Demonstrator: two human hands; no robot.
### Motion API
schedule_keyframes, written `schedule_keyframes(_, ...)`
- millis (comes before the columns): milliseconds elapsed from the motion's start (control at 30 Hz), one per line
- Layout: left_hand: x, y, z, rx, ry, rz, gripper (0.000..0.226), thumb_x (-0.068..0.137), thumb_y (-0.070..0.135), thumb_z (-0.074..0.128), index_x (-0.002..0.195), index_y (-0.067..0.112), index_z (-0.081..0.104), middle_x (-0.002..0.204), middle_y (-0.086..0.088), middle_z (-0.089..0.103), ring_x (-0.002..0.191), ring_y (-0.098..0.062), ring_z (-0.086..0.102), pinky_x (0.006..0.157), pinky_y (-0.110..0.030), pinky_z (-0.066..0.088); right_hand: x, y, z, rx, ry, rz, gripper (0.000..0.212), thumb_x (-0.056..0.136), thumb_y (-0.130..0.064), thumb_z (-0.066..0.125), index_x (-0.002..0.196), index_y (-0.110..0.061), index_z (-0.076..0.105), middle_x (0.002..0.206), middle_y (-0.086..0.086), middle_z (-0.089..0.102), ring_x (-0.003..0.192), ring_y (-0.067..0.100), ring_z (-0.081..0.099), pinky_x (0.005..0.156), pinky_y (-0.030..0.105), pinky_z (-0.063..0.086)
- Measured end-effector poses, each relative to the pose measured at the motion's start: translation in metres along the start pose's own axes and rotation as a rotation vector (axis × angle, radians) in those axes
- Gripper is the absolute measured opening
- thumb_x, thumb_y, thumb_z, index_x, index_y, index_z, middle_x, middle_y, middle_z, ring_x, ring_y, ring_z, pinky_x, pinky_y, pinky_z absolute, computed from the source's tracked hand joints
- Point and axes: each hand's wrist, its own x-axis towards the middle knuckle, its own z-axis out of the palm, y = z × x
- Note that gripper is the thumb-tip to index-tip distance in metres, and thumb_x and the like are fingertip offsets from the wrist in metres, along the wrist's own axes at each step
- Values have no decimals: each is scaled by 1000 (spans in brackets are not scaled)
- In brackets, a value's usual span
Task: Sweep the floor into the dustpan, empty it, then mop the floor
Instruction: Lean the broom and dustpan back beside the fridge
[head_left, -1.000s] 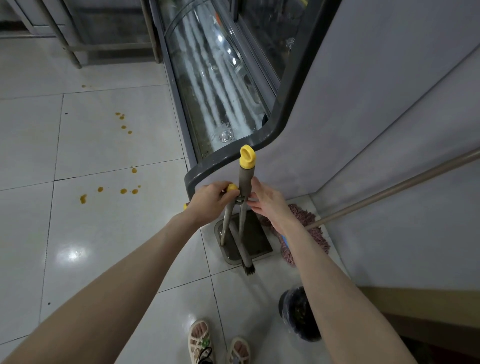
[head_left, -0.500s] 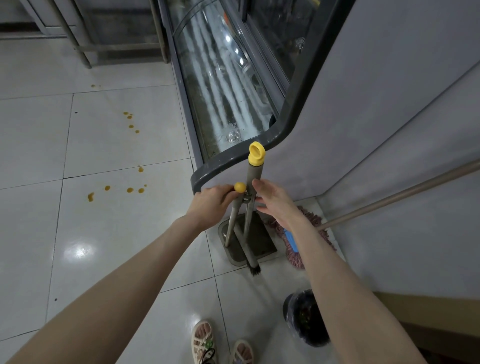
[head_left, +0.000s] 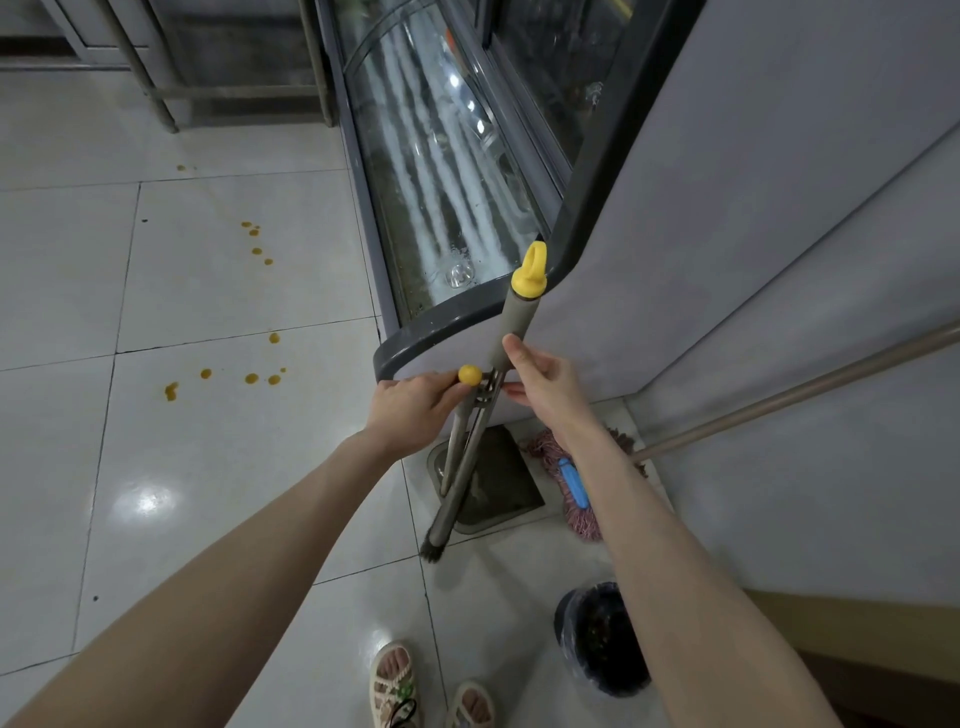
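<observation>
Right hand (head_left: 544, 382) grips broom (head_left: 520, 314), mop (head_left: 541, 450) just beside.

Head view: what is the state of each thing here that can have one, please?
Broom: upright, bristles on the floor, handle held by the right hand.
Dustpan: resting on the floor, handle gripped by the left hand.
Mop: head lying on the floor, untouched.
Bin: open, dark waste inside.
Floor: orange spots on it.
</observation>
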Motion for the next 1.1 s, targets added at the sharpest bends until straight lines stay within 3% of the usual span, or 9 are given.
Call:
schedule_keyframes(67, 0, 0, -1, -10, -10, -3, 42, 102, 48, 27, 112, 26, 60, 80, 6, 53, 84, -22, 59, 85, -37, 40, 2, 2, -1, 15, 1, 13, 36, 89, -49, 56, 95, -15, 68, 116, 26, 62, 106, 32, 63, 90, 36, 54)
schedule_keyframes(133, 1, 0, 1, -39, -21, -15, 46, 101, 51, 26, 110, 24, 62, 76, 7, 52, 83, -22, 59, 88, -39, 42, 2, 6, -1, 28, -21, 30, 69, 84, -56, 55, 112, 7, 59, 118, 32, 57, 110, 40, 58, 95, 47, 50)
schedule_keyframes(400, 2, -2, 10, -30, 31, -41, 48, 102, 52, 24, 108, 25, 63, 88, 3, 62, 91, -24, 62, 86, -38, 38, 1, 17, 3, -44, -66, -40, 116, 54, -90, 52, 104, 16, 56, 104, 34, 59, 105, 42, 58, 94, 52, 48)
schedule_keyframes(533, 4, 0, 13, -13, 43, -31, 48, 102, 51, 25, 107, 22, 63, 95, 0, 65, 91, -25, 61, 86, -37, 37, 2, 20, 2, -76, -76, -66, 103, 62, -83, 53, 99, 13, 61, 103, 34, 61, 103, 40, 60, 94, 48, 50)
schedule_keyframes(700, 5, -2, 14, -5, 47, -30, 50, 102, 51, 24, 109, 21, 63, 95, 0, 64, 92, -25, 61, 85, -38, 38, 4, 18, 6, -89, -109, -41, 37, 85, -52, 53, 87, -18, 68, 91, 7, 72, 96, 19, 68, 91, 33, 53)
schedule_keyframes(767, 4, -2, 14, -3, 45, -31, 50, 102, 51, 24, 108, 21, 63, 92, 1, 62, 91, -26, 61, 84, -37, 38, 4, 19, 8, -80, -108, -37, 26, 92, -42, 53, 83, -22, 67, 85, 0, 71, 90, 15, 68, 88, 30, 53)
schedule_keyframes(867, 3, -4, 13, -12, 53, -26, 49, 102, 50, 25, 106, 20, 63, 93, 1, 63, 90, -25, 61, 85, -37, 39, 4, 19, 12, -50, -99, -39, 25, 91, -44, 53, 83, -23, 65, 83, -1, 69, 88, 13, 67, 87, 30, 54)
schedule_keyframes(1000, 2, -8, 11, -43, 49, -39, 49, 102, 50, 26, 104, 18, 63, 86, 2, 59, 86, -24, 60, 84, -38, 40, 5, 20, 18, -45, -113, -60, 52, 63, -68, 54, 86, -24, 67, 83, -5, 72, 91, 11, 68, 83, 24, 54)
schedule_keyframes(1100, 2, -11, 8, -51, 29, -54, 49, 102, 51, 26, 104, 19, 64, 77, 5, 53, 85, -25, 59, 87, -41, 43, 7, 19, 19, -53, -148, -51, 54, 61, -70, 51, 85, -24, 66, 80, -8, 72, 86, 5, 68, 79, 19, 53)
